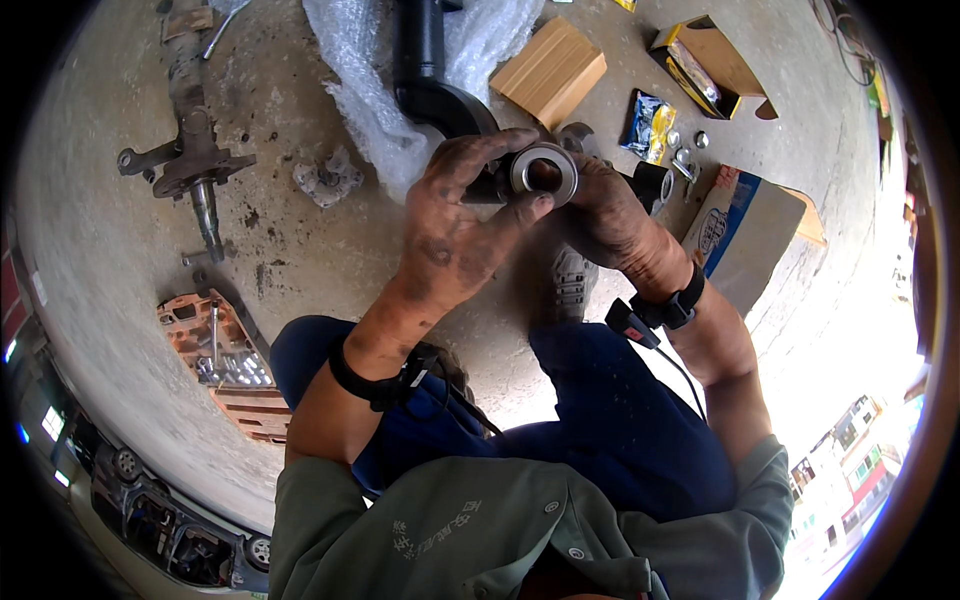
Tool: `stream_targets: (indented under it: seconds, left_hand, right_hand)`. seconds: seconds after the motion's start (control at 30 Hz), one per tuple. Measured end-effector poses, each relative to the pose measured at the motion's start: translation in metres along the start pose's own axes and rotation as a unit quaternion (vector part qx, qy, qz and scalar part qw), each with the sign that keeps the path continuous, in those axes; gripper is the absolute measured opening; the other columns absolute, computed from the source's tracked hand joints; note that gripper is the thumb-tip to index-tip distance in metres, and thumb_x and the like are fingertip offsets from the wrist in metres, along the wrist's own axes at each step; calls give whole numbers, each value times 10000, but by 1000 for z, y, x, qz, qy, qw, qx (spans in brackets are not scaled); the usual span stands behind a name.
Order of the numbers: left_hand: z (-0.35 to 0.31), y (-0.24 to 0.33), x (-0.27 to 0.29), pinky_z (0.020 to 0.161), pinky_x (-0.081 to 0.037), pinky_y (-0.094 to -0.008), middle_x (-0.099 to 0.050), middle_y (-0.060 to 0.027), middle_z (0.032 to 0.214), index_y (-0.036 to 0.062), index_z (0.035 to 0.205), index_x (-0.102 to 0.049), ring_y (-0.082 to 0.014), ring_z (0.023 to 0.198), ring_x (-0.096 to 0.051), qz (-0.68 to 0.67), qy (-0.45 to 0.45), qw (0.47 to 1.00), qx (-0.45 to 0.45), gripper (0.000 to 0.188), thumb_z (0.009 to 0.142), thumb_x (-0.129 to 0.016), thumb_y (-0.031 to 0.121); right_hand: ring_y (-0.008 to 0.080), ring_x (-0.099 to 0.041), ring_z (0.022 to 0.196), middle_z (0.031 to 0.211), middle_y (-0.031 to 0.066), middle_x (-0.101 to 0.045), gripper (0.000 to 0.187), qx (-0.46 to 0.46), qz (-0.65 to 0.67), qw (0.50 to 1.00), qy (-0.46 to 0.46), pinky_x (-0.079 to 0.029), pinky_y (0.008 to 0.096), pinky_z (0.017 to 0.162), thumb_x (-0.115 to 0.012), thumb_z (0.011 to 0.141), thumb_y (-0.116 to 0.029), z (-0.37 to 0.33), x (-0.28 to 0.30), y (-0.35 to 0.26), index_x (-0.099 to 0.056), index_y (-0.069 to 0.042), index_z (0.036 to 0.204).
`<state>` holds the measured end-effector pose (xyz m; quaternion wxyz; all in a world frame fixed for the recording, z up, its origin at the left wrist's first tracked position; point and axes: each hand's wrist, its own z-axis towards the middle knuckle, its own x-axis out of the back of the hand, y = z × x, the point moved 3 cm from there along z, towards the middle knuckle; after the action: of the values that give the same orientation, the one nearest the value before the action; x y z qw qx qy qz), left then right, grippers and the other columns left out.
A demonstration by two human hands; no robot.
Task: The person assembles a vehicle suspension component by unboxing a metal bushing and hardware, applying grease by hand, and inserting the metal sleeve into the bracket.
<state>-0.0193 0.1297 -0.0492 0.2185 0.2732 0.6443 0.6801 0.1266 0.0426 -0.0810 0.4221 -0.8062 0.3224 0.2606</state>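
A ring-shaped steel bearing (519, 184) with a dark hole through it is between my two hands, over the end of the black axle beam (440, 95). My left hand (445, 225) grips it from the left, forefinger along the far side and thumb on the near side. From the right, my right hand (612, 212) closes on its edge, with the fingers partly hidden behind it. Whether the bearing touches the beam cannot be seen. Both hands are smeared with dark grease. Clear bubble wrap (365, 90) lies under the beam.
On the left floor lie a rusty steering knuckle (190, 165) and an open orange socket set (220, 345). To the right are a brown cardboard box (550, 70), an open yellow-black box (710, 65), a blue-yellow packet (650, 125), small metal parts (684, 162) and a white-blue carton (740, 235).
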Motion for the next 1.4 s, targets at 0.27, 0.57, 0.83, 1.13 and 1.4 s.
stream_targets:
  seconds: [0.27,0.57,0.83,1.13,1.4]
  left_hand:
    - [-4,4,-1,947,-482,-308,-673,-67,1088,43,1205,-632,-152,1020,-623,-108,11,991,74,512,756,-838,180]
    - [0,9,5,944,-474,-314,-629,-90,1168,3,1222,-601,-175,1048,-605,-92,6,994,63,530,770,-822,167]
    - [-3,8,8,907,-505,-322,-611,-111,1193,8,1272,-597,-211,1067,-602,-46,17,998,24,561,793,-815,204]
    - [-10,22,0,1013,-473,-361,-574,-215,1320,-10,1355,-524,-272,1204,-583,-2,18,999,-32,509,906,-690,164]
    - [-14,23,-2,999,-475,-346,-611,-203,1281,-32,1354,-518,-243,1167,-601,-51,4,998,37,469,943,-653,149]
  right_hand:
    - [203,-633,1033,1125,120,-659,311,5,-33,999,9,-493,356,965,-574,955,-104,-2,-4,-3,-581,41,1231]
    - [133,-600,927,1011,67,-653,456,29,-55,997,38,-489,284,868,-470,1038,-375,-6,-5,-15,-607,30,1198]
    - [124,-599,909,995,78,-661,523,94,-206,974,19,-486,271,838,-523,1007,-440,-11,-14,-25,-606,32,1218]
    - [118,-592,914,993,63,-643,480,154,-181,971,29,-493,279,833,-628,957,-400,-7,-27,-27,-598,26,1176]
    - [116,-592,910,970,29,-637,382,198,-244,948,53,-508,265,811,-742,882,-282,-5,-29,-21,-601,-3,1102]
